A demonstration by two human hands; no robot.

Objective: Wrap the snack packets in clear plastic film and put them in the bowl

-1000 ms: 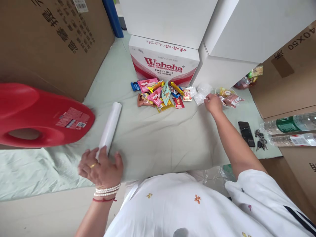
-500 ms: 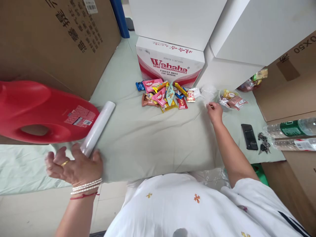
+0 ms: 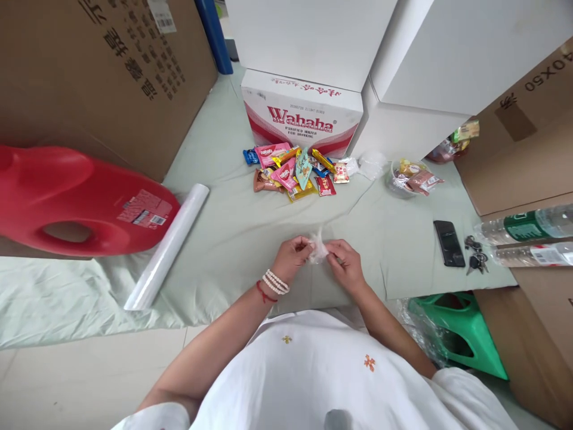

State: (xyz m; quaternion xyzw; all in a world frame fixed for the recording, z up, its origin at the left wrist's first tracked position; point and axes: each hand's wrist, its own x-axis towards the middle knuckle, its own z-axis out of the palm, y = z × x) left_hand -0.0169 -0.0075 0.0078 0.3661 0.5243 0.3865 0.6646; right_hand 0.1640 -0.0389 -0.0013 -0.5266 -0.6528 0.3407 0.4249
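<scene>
My left hand [image 3: 293, 255] and my right hand [image 3: 344, 263] meet over the near middle of the pale green cloth [image 3: 250, 239]. Both pinch a small clear plastic bag [image 3: 319, 249] between their fingertips. A white roll of plastic film [image 3: 168, 245] lies on the cloth to the left, apart from both hands. A pile of colourful snack packets [image 3: 293, 170] sits further back, in front of a Wahaha carton [image 3: 301, 116].
A red plastic jug [image 3: 76, 200] lies at the left beside a big brown carton [image 3: 102, 71]. A clear bowl of snacks [image 3: 409, 176], a black phone [image 3: 447, 242], keys [image 3: 474, 260] and water bottles [image 3: 528, 233] are on the right. A green stool [image 3: 461, 325] stands below.
My left hand let go of the film roll and came to the middle. My right hand drew back from the far snacks with a small clear bag, now held by both hands.
</scene>
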